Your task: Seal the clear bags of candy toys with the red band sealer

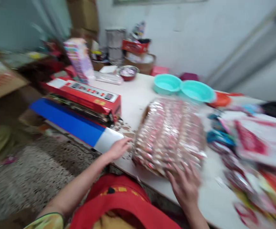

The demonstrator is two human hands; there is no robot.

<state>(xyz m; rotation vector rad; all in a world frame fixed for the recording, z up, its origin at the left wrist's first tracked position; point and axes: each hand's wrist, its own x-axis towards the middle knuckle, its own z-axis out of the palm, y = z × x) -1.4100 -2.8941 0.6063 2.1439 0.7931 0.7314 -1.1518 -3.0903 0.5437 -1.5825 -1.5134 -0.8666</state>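
Note:
A box packed with several rows of small items in clear, shiny wrap stands on the white table, blurred by motion. Against its near right side lies my right hand, fingers spread over the wrap. My left hand is stretched out left of the box, near its corner, over the grey-white end of a long blue panel. No object shows in that hand. Behind the panel stands a red machine with a row of switches along its top.
Two turquoise basins stand behind the box. Plastic bags and packaged pieces crowd the right side. A bowl, a red tray and a tall colourful box are at the back. An open carton is at far left.

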